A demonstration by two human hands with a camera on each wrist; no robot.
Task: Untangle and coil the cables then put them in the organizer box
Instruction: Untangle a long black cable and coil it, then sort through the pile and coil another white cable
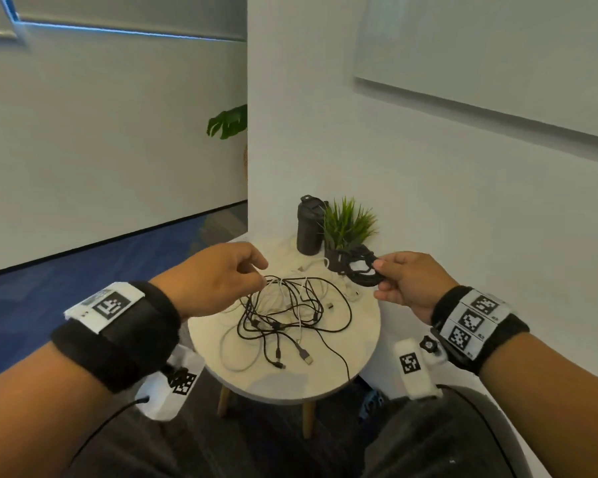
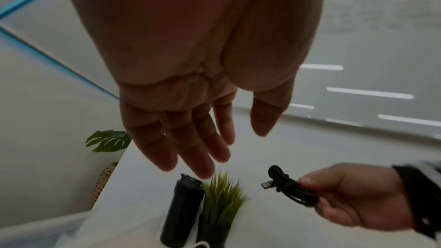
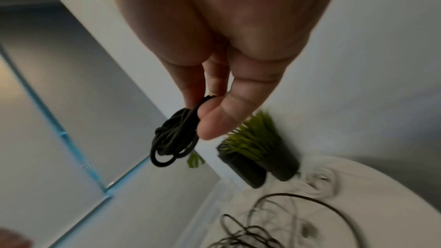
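A tangle of black and white cables (image 1: 283, 312) lies on a small round table (image 1: 290, 384); its black loops also show in the right wrist view (image 3: 250, 233). My right hand (image 1: 380, 274) (image 3: 203, 105) pinches a coiled black cable (image 1: 359, 270) (image 3: 174, 135) between thumb and fingers, held above the table's far right. From the left wrist, the coil (image 2: 286, 188) shows a USB plug sticking out. My left hand (image 1: 261, 274) (image 2: 226, 139) hovers over the tangle's far left with straight, relaxed fingers, holding nothing. I cannot make out an organizer box.
A black bottle (image 1: 309, 225) and a potted grass plant (image 1: 347, 225) stand at the table's far edge against the white wall. A white cable bundle (image 3: 319, 180) lies near the pot. One black cable end hangs over the front right edge. Blue carpet lies to the left.
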